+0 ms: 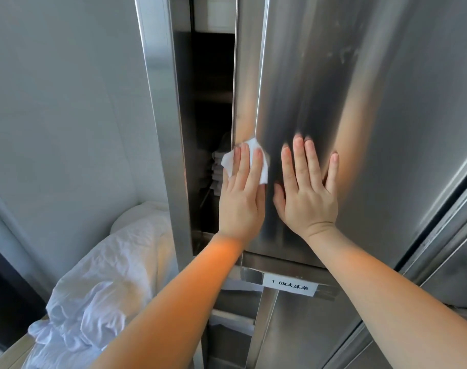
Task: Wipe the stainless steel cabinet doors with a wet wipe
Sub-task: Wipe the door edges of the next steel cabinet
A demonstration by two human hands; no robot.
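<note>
Pressing wet wipe [253, 161] on door [360, 129] edge, left hand [240, 198] flat.

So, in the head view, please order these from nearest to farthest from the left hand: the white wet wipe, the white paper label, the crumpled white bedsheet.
1. White wet wipe: under the left hand fingers, on the door edge.
2. White paper label: below, to the right.
3. Crumpled white bedsheet: lower left, beside the cabinet.

2 hands [241, 198] [307, 198], 1 wet wipe [253, 158], 1 open cabinet door [360, 102], 1 label [289, 286], 1 heap white linen [107, 275]
</note>
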